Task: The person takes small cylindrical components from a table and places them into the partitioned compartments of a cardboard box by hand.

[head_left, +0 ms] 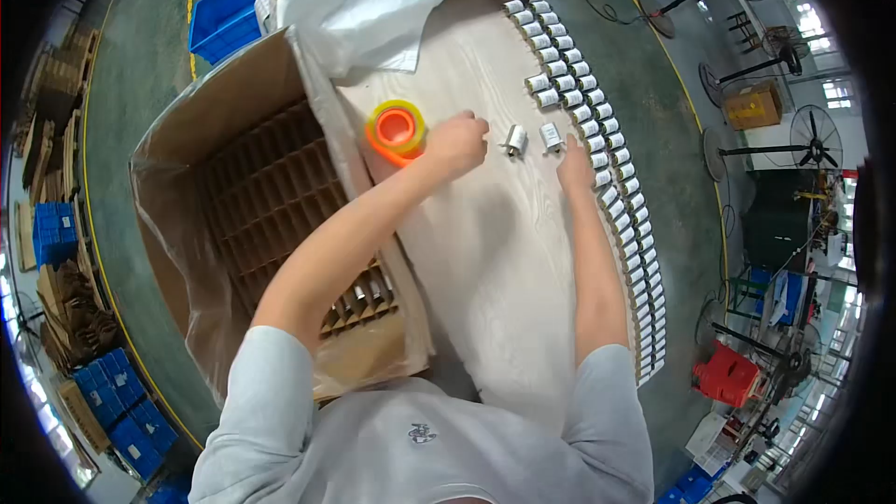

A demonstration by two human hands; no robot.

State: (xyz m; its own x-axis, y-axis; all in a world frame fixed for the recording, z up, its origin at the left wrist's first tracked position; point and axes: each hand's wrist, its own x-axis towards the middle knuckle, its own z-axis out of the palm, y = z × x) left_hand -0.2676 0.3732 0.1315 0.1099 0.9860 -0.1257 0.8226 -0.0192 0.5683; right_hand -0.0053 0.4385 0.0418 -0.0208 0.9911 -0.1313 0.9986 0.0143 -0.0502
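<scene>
A loose, white-labelled silver metal cylinder [551,137] lay on the pale wood-grained table [495,271] just beyond the right hand [577,171], its long axis running roughly toward the fingers [564,165]; the left hand [455,147] was farther. Whether either hand's fingers gripped anything was unclear.

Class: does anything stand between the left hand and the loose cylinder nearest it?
Nothing visible does: only bare tabletop separates the left hand from that loose cylinder. The second loose cylinder lies beyond it, by the right hand.

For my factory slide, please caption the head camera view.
Left hand over a pale worktop with a divided carton alongside; right hand at a loose labelled cylinder near rows of similar cylinders.
</scene>
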